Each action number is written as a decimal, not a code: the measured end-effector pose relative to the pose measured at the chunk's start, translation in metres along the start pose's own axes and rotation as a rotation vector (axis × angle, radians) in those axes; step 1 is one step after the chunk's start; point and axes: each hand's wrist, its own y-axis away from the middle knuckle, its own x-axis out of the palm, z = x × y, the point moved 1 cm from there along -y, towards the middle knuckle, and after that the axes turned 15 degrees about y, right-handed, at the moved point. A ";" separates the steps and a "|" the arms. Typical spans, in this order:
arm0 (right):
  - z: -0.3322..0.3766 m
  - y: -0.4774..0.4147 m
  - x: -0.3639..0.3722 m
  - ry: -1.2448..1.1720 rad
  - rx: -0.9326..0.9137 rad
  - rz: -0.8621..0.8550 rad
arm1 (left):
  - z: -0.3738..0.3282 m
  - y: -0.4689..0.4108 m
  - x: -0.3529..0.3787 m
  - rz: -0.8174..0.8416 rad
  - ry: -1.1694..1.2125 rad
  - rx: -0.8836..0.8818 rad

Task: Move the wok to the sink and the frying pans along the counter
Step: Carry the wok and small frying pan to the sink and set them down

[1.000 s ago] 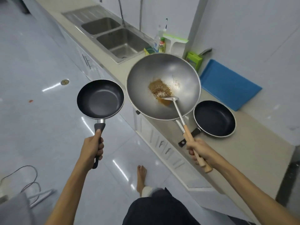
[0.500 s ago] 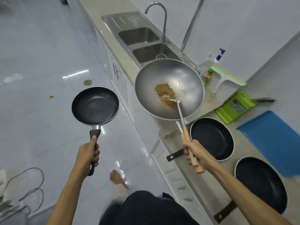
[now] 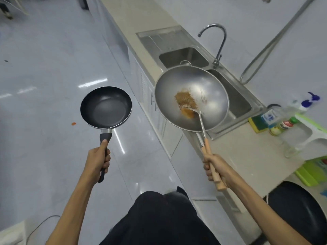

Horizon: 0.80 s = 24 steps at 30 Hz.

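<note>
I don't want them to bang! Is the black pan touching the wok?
Apart. The head view shows the pan in the left hand out over the floor, with a clear strip of floor and cabinet between its rim and the wok.

1. Left hand point(image 3: 97, 160) sits at about 8 o'clock, its grip closed around a black pan handle point(image 3: 104, 154), thumb laid along the top.
2. Left forearm runs up from 7 o'clock, bare.
3. Right hand point(image 3: 215, 169) sits at 4 o'clock, fist wrapped on two light wooden handles point(image 3: 211, 161).
4. Right forearm enters from 5 o'clock.
</note>
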 end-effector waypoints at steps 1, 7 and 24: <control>0.017 -0.012 0.008 0.004 -0.001 0.003 | -0.014 -0.020 -0.002 -0.005 -0.004 0.002; 0.121 -0.095 0.036 0.027 -0.018 0.014 | -0.087 -0.144 0.000 -0.017 -0.016 0.003; 0.458 -0.328 0.093 -0.001 -0.012 0.003 | -0.316 -0.483 0.063 0.027 -0.082 -0.009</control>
